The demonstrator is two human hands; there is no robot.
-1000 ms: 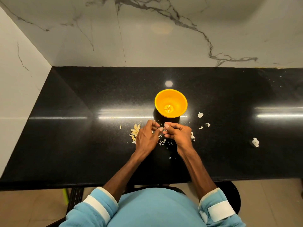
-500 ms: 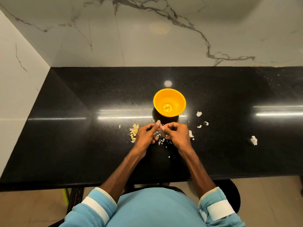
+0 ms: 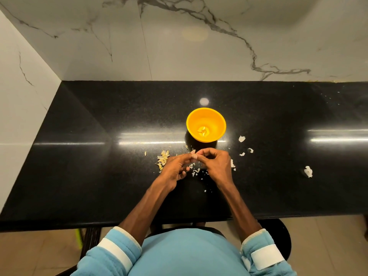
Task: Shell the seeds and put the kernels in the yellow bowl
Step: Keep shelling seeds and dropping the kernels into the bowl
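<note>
**One seed between two hands, just short of the bowl**

Both hands meet over the black tabletop [image 3: 99,176], near the front of the yellow bowl [image 3: 216,119]. The left hand [image 3: 175,168] and the right hand [image 3: 216,165] have their fingertips curled in and pressed together on a single pale seed [image 3: 193,152], of which only a sliver shows. The remaining fingers of each hand are loosely bent and hold nothing. Whether the husk has split yet is too small to tell.

The bowl stands upright just beyond the hands, with a few kernels [image 3: 203,131] lying at its bottom. A small heap of seeds [image 3: 163,159] lies just beside the left hand. Shell fragments [image 3: 196,170] are strewn under and between the hands, and some larger pale scraps [image 3: 242,138] lie off to the right.

The likely step is cracking the husk to free the kernel. The chief risks:

- The kernel may spring out when the husk gives way. It would land among the fragments on the tabletop, where pale bits look much alike and are hard to sort.
- Too hard a pinch may crush the kernel rather than open the shell.
- A bit of husk may cling to the fingers and drop into the bowl along with the kernel.
- The bowl is narrow at the base and sits close by, so a careless reach with a knuckle could tip it.
</note>
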